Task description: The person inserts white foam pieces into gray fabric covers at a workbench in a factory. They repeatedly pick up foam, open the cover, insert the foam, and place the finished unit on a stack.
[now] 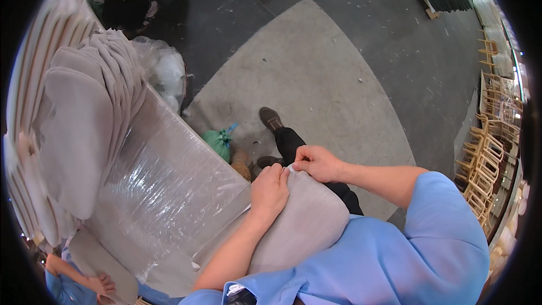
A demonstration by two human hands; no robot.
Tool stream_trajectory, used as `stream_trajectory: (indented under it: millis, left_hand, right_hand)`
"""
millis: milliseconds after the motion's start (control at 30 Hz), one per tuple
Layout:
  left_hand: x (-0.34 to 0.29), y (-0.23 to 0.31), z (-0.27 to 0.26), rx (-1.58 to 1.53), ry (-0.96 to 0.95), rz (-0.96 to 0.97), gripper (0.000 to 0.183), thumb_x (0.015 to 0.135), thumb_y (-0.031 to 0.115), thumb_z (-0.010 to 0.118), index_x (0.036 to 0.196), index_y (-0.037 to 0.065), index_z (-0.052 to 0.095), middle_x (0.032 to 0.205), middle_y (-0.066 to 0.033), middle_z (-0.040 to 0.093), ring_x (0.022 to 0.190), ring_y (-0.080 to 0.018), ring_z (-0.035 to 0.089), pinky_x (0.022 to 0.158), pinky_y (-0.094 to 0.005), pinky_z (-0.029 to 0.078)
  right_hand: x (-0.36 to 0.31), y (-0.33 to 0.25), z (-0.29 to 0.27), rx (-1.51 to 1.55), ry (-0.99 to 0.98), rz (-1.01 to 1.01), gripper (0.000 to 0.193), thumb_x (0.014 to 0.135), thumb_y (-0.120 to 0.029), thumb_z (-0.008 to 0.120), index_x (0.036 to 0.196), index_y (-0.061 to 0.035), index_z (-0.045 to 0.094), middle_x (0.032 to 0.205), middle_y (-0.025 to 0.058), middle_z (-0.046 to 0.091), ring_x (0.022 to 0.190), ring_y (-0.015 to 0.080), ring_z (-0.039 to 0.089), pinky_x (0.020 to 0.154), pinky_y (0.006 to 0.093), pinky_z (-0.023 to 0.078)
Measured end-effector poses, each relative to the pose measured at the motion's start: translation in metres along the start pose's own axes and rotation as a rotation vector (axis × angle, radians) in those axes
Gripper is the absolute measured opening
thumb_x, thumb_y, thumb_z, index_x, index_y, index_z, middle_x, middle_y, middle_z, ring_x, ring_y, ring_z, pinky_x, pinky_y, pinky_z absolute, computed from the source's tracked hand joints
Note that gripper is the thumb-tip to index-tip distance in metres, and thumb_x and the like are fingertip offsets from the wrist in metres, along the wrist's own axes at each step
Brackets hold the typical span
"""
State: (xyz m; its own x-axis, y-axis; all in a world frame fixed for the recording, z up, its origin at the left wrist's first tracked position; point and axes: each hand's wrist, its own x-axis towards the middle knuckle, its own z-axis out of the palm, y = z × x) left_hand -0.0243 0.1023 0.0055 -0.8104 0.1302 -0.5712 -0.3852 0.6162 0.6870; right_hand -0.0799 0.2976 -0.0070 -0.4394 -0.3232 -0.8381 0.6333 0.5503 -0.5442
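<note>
A grey fabric-covered cushion (309, 212) rests against my body, partly over the near edge of the work table (169, 186). At its far corner, my left hand (270, 191) is closed on the cushion's edge, fingers curled over the fabric. Close beside it, my right hand (319, 164) pinches the same corner, where a small pale bit of material shows between the two hands. The fingertips are partly hidden by the fabric and knuckles.
Grey cushions (79, 124) stand stacked upright at the left on the plastic-wrapped table. Beyond lie clear plastic bags (166, 70) and a tied green bag (217, 142). Another person's hand (101, 285) touches a grey piece at lower left. Wooden chair frames (485, 158) line the right.
</note>
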Motion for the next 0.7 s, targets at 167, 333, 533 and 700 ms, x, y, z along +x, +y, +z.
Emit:
stream_trajectory:
  millis: [167,333,533,700]
  left_hand:
    - [0.016,-0.003,0.006,0.059,-0.041,-0.016,0.034,0.106,0.028,0.056,0.09,-0.001,0.062,0.087,-0.025,0.068,0.088,-0.0465,0.067,0.078,-0.0576,0.049]
    - [0.03,-0.006,0.008,0.028,-0.12,-0.167,0.037,0.106,0.029,0.055,0.09,-0.002,0.066,0.09,-0.0282,0.071,0.093,-0.0484,0.069,0.082,-0.0577,0.051]
    - [0.039,-0.011,0.01,0.003,-0.156,-0.287,0.038,0.106,0.029,0.055,0.089,-0.003,0.069,0.093,-0.0305,0.072,0.093,-0.05,0.069,0.085,-0.0586,0.051]
    - [0.043,-0.014,0.014,0.058,-0.121,-0.338,0.038,0.105,0.028,0.056,0.087,-0.003,0.068,0.091,-0.0301,0.071,0.091,-0.0497,0.069,0.083,-0.0581,0.051]
  right_hand:
    - [0.021,0.035,0.008,0.322,-0.005,0.054,0.021,0.101,-0.017,0.073,0.085,-0.0068,0.063,0.079,-0.0018,0.062,0.072,0.0079,0.05,0.062,0.0296,0.043]
    - [0.036,0.037,0.007,0.606,-0.137,0.244,0.019,0.102,-0.013,0.072,0.085,-0.0086,0.063,0.082,-0.0007,0.065,0.073,0.0096,0.057,0.064,0.03,0.049]
    - [0.056,0.05,0.011,0.731,-0.308,0.414,0.019,0.102,-0.014,0.071,0.085,-0.0105,0.063,0.082,0.0,0.067,0.071,0.0116,0.062,0.064,0.0312,0.053]
    - [0.066,0.075,0.037,0.94,-0.481,0.457,0.016,0.103,-0.018,0.068,0.088,-0.0123,0.066,0.082,-0.0004,0.069,0.068,0.0123,0.064,0.063,0.0316,0.055]
